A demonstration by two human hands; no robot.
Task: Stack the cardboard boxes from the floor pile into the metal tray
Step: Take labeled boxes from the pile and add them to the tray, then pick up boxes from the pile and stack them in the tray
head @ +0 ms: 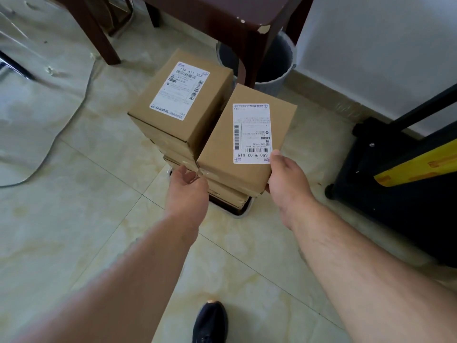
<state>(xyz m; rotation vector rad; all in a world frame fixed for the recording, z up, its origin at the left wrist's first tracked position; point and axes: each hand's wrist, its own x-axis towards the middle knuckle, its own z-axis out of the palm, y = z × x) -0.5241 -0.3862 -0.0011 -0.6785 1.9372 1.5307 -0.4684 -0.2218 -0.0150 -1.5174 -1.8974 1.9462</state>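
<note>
Nearest the camera: dark shoe (210, 321) on the tiled floor (74, 219). Beyond it, both forearms reaching forward.

Left hand (186, 191) at the near left corner of the right-hand box (247, 142), fingers loosely curled; firm grip or mere touch on the box cannot be told. Right hand (284, 184) gripping the near right corner of the same box, thumb (275, 157) pressed on the top face beside the white shipping label (251, 133), remaining fingers wrapped beneath.

Box on top of the right stack, long axis running near to far, leaning slightly rightward; label print upside down to the viewer. Metal tray (243, 211) under the stacks, only its near rim showing.

Left stack topped by a second box (180, 100), long axis also near to far, tilted toward the far right, touching the right-hand box along one side.

Farther back: dark wooden table (222, 18), grey bin (274, 63) under it. At right: black and yellow cart (400, 169).
</note>
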